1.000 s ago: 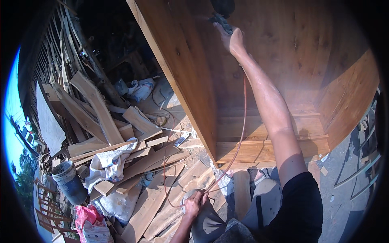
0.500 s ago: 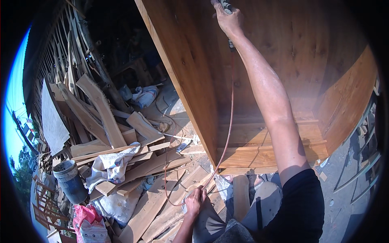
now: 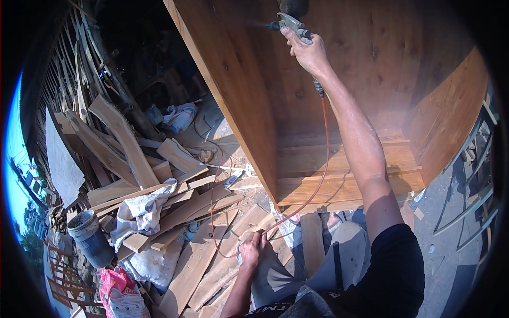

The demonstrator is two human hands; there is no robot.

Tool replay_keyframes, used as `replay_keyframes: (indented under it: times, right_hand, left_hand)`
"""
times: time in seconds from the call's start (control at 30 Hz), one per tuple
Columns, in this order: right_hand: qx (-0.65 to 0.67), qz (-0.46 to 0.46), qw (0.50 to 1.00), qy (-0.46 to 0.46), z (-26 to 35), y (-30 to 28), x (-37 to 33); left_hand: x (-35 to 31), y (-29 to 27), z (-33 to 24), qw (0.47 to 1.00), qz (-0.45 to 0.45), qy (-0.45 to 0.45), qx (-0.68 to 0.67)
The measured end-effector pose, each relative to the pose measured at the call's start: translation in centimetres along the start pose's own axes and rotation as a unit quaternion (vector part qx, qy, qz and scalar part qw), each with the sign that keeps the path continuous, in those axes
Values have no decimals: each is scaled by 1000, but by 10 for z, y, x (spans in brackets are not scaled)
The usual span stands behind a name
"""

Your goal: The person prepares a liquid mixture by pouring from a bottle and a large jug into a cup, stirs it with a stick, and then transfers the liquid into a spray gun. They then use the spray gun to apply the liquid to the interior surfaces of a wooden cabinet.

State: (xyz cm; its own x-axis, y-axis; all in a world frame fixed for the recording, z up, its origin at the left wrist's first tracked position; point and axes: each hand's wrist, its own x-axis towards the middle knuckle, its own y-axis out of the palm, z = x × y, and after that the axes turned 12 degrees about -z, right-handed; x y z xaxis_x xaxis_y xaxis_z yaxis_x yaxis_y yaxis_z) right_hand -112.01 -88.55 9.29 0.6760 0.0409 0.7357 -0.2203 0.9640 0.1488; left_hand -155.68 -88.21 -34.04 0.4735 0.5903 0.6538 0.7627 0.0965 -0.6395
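My right hand (image 3: 309,51) is wrapped round the handle of a spray gun (image 3: 290,24) with a dark cup on its top. The gun points left at the inner side of a large wooden cabinet (image 3: 339,79), and a faint mist shows at its nozzle. From the bottom of the handle a reddish air hose (image 3: 325,151) hangs and curves down to the left. My left hand (image 3: 251,249), low in front of me, is closed on that hose. A whitish thing shows beside its fingers, too small to name.
Loose boards (image 3: 212,265) and offcuts lie under and left of my left hand. A white sack (image 3: 143,209), a grimy bucket (image 3: 90,238) and a pink bag (image 3: 121,294) are at the lower left. Long planks (image 3: 119,132) lean behind them. Wooden frames (image 3: 480,180) stand at the right.
My right hand has come down and slightly right with the spray gun, which now shows more fully. The hose hangs further right. My left hand keeps its grip, a little higher in view.
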Motion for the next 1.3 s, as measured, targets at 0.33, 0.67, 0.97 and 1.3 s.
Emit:
replay_keyframes:
  times: [0.33, 0.67, 0.97, 1.3]
  right_hand:
    - [-56, 69, 986, 142, -93, -28, -110]
    - [-156, 117, 957, 215, -193, -36, -204]
    - [-204, 134, 947, 208, -275, -32, -290]
    - [-243, 194, 912, 267, -259, -48, -297]
  left_hand:
    - [2, -16, 0, 998, 54, -14, -7]
    - [15, -45, 3, 997, 73, -15, 0]
    - [-8, -37, -4, 997, 81, -5, 14]
    - [-14, -42, -3, 995, 89, -30, 43]
